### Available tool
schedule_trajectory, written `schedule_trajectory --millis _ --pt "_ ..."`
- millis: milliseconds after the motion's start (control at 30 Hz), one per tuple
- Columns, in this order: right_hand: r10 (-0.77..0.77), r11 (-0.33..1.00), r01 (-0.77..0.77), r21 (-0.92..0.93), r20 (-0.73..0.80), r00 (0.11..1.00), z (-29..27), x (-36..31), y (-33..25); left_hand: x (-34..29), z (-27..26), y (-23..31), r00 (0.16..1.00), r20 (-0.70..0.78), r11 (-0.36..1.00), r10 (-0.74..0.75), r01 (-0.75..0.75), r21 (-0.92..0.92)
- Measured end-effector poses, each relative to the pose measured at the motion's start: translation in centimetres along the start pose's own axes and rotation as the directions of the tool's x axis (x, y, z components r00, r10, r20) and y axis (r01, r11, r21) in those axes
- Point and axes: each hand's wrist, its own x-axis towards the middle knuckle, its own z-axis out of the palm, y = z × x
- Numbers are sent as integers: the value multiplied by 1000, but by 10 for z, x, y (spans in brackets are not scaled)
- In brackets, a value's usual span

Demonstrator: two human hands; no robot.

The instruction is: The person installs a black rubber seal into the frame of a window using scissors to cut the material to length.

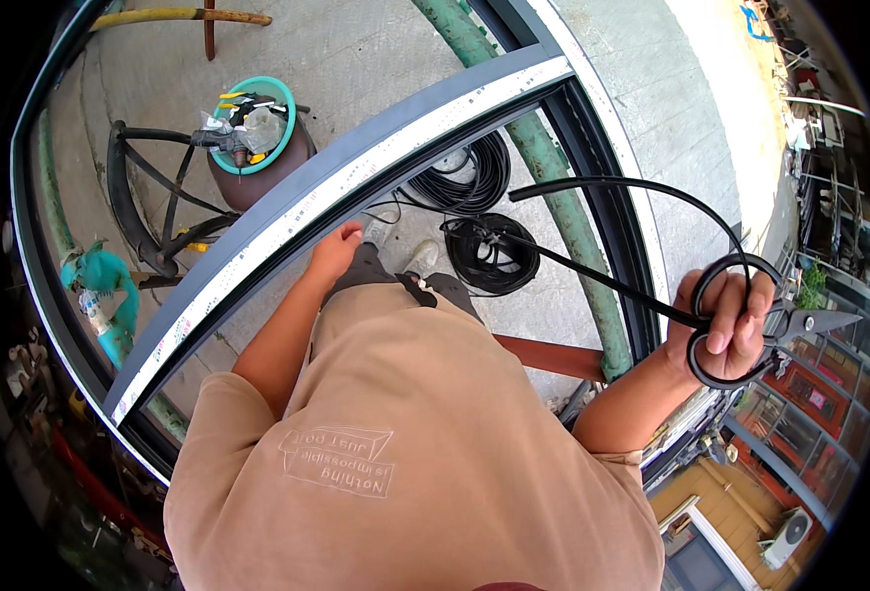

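My right hand is raised at the right, its fingers closed through the handle loops of a pair of black-handled scissors, whose metal blades point away to the right. The same hand grips a black rubber strip. One length of it runs down to a black coil on the ground; the other arcs up and back left to a free end. My left hand hangs low beside the grey-and-white frame bar, fingers loosely curled together with nothing visible in them.
A large window-like frame surrounds me, its bar crossing in front. Another black coil lies near my shoes. Beyond the bar are a teal-rimmed tool bucket with a drill and a black metal stand. Green pipes run underneath.
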Motion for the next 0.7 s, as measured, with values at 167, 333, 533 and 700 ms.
schedule_trajectory --millis 167,333,533,700 --pt "274 962 -273 -17 13 962 24 -12 75 -85 28 160 835 422 930 354 -265 -255" --pt "483 875 -475 -92 110 869 33 -32 107 -123 33 239 660 553 797 509 -119 -592" --pt "624 779 -600 -179 134 770 40 -55 127 -124 41 270 807 451 716 382 51 -696" --pt "669 729 -605 -322 144 729 26 -74 138 -126 44 275 881 358 785 310 -24 -619"
